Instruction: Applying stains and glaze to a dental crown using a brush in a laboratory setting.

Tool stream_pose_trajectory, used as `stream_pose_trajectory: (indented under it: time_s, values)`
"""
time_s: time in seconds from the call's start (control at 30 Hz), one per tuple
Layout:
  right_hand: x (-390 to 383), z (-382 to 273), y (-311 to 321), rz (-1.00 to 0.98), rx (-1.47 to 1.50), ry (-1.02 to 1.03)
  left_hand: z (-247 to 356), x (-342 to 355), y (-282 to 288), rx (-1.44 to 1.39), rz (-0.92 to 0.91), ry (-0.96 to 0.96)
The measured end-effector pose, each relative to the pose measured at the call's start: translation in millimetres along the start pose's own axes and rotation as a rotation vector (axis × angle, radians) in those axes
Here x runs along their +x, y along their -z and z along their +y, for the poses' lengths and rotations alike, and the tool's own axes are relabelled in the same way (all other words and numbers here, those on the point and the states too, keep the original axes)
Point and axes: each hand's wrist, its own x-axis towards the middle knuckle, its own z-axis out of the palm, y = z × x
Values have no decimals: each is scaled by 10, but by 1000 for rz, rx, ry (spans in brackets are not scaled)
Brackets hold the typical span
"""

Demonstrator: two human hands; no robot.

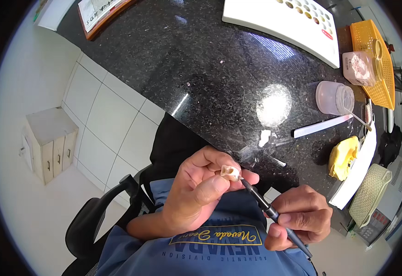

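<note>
Head view, so you're looking straight down past your own chest, and everything bends toward the rim. Biggest thing is the black speckled counter point(201, 73), with the white palette tray point(274, 23) of small wells pushed to the far edge, probably just so it's out of your working space but reachable. The yellow basket point(371, 60) sits at the right rim, and a clear jar point(334, 97) stands near it with a thin stick leaning out. There's a yellow lump point(343, 156) near the counter edge too; I can't tell if it's cloth or wax.

Your left hand point(201, 193) has thumb and fingers pinched shut on a small tooth model point(230, 172), held up off the counter over your lap, close to your face and tipped so the hollow side faces you, which looks like it's for seeing into it. Your right hand point(302, 216) is closed pen-style around a dark thin tool point(274, 214), its tip touching the tooth model.

Hard to make out: the tool's tip is tiny, so brush or pick, no idea. The blue shirt point(210, 253) hides your lap. Stuff on the far right is squashed by the lens.
</note>
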Motion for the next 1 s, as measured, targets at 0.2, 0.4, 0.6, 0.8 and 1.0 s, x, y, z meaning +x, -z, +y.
stream_pose_trajectory:
  time_s: [0.2, 0.4, 0.6, 0.8, 1.0]
  values:
    - [-13, -9, 10, 7, 11, -4, -2, 0, -6, 14, 3, -4]
    - [-16, 1, 18, 3, 20, 18, -4, 2, -8, 17, 7, -2]
    - [-10, 21, 8, -4, 22, 36, -13, 9, 11, 27, -8, -17]
    - [-7, 17, -7, 3, 2, 35, -13, 7, 14, 45, -17, -22]
    - [1, 15, -12, 7, 2, 31, -4, 1, 7, 41, -12, -18]
